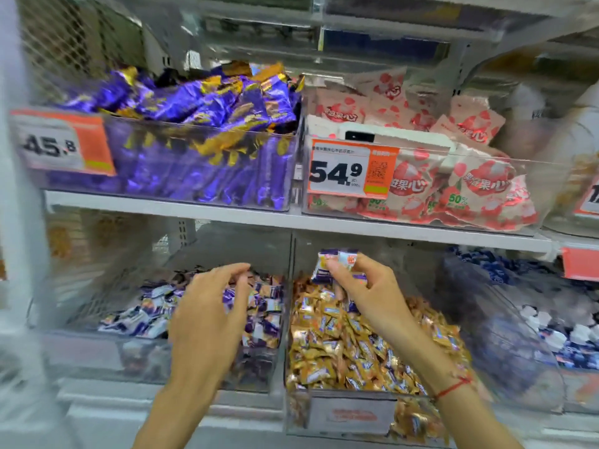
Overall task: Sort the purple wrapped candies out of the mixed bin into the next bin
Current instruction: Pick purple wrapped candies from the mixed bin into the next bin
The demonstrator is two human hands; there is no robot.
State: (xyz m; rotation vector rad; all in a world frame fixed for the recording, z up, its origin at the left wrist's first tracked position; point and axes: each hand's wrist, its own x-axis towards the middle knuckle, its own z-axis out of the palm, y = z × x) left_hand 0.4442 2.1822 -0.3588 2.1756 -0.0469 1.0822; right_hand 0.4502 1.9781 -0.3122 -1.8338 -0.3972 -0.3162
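On the lower shelf, a clear mixed bin (pixel 348 413) holds mostly orange-gold wrapped candies with a few purple ones among them. Left of it stands a clear bin of purple wrapped candies (pixel 152 361). My right hand (pixel 363 286) hovers above the back of the mixed bin and pinches a small bunch of purple wrapped candies (pixel 334 264). My left hand (pixel 210 315) hangs over the purple bin with fingers loosely curled and nothing in it.
The upper shelf carries a bin of large purple-and-gold packs (pixel 207 150) and a bin of pink-and-white packs (pixel 453 186), both with orange price tags. A bin of blue-and-white candies (pixel 557 328) stands at the lower right. A white shelf post (pixel 19 222) rises at the left.
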